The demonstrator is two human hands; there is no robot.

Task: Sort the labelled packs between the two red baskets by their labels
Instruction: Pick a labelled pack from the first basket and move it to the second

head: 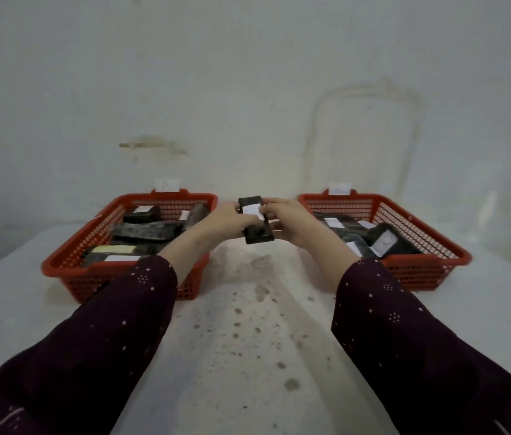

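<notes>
While you hold the dark labelled pack [258,234] above the desk [248,356], between the left red basket [59,262] and the right red basket [461,255], your thumbs partly cover its white label. You may misread it and pick the wrong basket. The fingers of your left hand [232,219] and right hand [288,221] curl round the pack's sides, gripping it.

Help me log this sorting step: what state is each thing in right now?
Pack, held between both hands, white label facing up.
Left hand, grips the pack's left side.
Right hand, grips the pack's right side.
Left basket, on the table, several packs inside.
Right basket, on the table, several packs inside.
</notes>
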